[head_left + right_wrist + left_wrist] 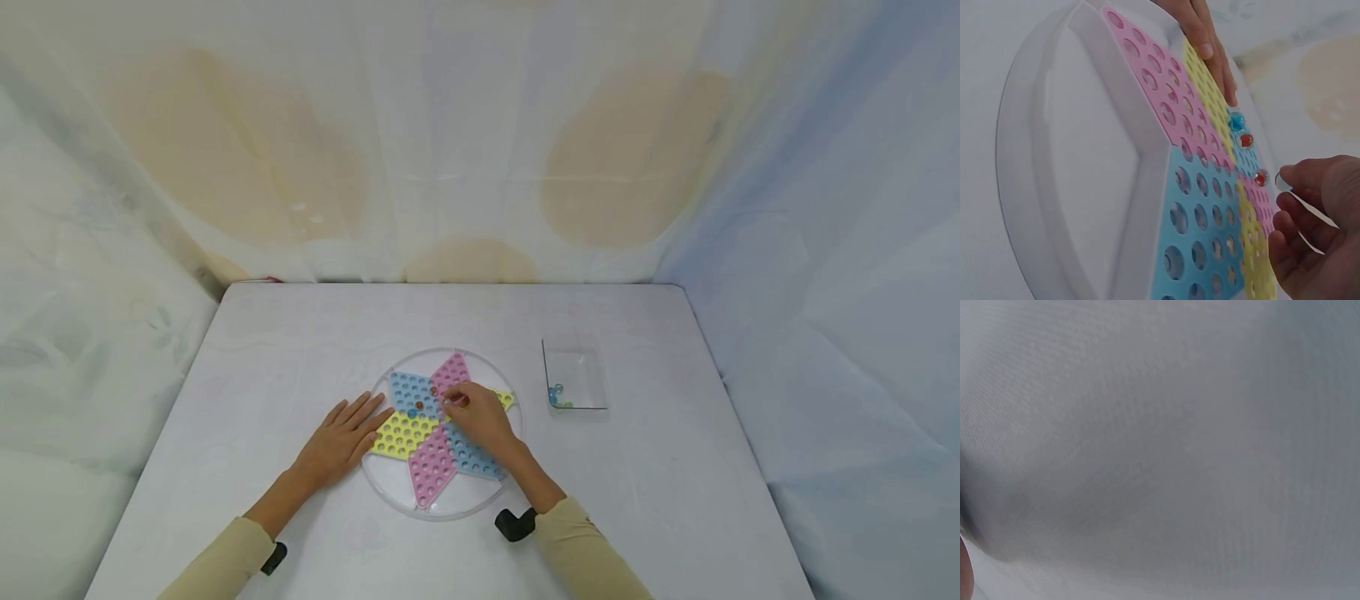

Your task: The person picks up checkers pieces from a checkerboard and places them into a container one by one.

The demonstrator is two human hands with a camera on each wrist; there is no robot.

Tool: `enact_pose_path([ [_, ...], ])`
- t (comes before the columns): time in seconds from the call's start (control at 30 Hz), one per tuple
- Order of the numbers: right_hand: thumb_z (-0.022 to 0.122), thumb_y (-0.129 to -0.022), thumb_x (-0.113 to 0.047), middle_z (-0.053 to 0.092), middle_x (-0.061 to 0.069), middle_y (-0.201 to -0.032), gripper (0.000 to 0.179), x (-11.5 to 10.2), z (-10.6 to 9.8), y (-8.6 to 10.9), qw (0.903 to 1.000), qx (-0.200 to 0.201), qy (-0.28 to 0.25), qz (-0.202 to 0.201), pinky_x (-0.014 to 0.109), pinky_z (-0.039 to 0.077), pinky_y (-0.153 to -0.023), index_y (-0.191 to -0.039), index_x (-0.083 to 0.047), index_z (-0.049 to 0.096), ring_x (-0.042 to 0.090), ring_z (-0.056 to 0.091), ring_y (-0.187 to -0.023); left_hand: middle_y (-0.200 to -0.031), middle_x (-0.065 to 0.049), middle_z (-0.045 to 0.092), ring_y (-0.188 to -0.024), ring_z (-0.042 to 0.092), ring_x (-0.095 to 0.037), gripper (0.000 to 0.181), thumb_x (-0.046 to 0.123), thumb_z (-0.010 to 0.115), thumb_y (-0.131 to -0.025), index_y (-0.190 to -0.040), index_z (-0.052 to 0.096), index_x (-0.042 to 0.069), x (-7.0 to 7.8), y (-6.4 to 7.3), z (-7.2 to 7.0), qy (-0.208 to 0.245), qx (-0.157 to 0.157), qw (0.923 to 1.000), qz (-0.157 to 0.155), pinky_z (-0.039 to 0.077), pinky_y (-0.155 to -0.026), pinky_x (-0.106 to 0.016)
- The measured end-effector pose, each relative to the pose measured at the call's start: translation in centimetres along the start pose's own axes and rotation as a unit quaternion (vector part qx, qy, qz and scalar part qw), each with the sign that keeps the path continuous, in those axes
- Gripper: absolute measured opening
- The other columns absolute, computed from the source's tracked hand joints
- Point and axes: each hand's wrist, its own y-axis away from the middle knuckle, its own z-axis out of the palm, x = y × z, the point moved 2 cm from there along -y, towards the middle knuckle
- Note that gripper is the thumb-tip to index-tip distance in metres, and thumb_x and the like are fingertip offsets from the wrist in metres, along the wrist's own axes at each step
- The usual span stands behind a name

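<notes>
A round Chinese checkers board (pixel 433 473) with pink, yellow and blue star points lies on the table. My left hand (pixel 339 443) rests flat with straight fingers on the board's left edge and yellow section. Above the middle of the board, my right hand (pixel 480 417) pinches a clear glass marble (pixel 1283 179) between thumb and forefinger, best seen in the right wrist view. Close by on the board sit a blue marble (pixel 1237 121) and two reddish marbles, one (pixel 1246 140) beside the blue and another (pixel 1262 178) nearer my fingertips. The left wrist view shows almost only pale cloth.
To the right of the board stands a clear square box (pixel 585 375) with several blue and green marbles (pixel 557 395) in its near left corner. White cloth covers the table (pixel 645 492). Fabric walls (pixel 465 125) rise behind it and at both sides.
</notes>
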Motion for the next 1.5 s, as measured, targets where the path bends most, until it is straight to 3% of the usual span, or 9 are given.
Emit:
enact_pose_path([
  [0.17,0.069,-0.095,-0.013,0.069,0.004,-0.097,0.015,0.1,-1.3,-0.1,0.9997,0.006,-0.011,-0.018,0.031,0.055,-0.075,-0.107,-0.005,0.072,0.018,0.064,-0.087,-0.164,-0.005,0.025,-0.151,0.015,-0.027,0.053,0.036,0.047,-0.105,-0.155,0.039,0.021,0.1,0.0,0.0,0.006,0.005,1.0000,0.002,0.013,-0.119,-0.051],
  [0.87,0.070,-0.094,-0.009,0.070,0.003,-0.099,0.018,0.8,-6.3,-0.5,0.9995,0.020,-0.019,-0.017,0.032,0.056,-0.078,-0.111,-0.005,0.072,0.016,0.064,-0.086,-0.163,-0.006,0.026,-0.150,0.017,-0.028,0.053,0.035,0.047,-0.105,-0.155,0.040,0.020,0.1,0.2,0.0,0.004,0.013,0.9999,0.007,0.015,-0.119,-0.053],
  [1.5,0.071,-0.093,-0.009,0.072,0.007,-0.103,0.020,3.4,-10.9,0.1,0.9984,0.050,0.025,-0.006,0.039,0.057,-0.082,-0.112,-0.005,0.072,0.022,0.066,-0.090,-0.163,-0.005,0.026,-0.151,0.016,-0.027,0.053,0.034,0.047,-0.105,-0.155,0.040,0.020,0.0,0.2,0.1,0.007,0.017,0.9998,0.009,0.014,-0.119,-0.052],
])
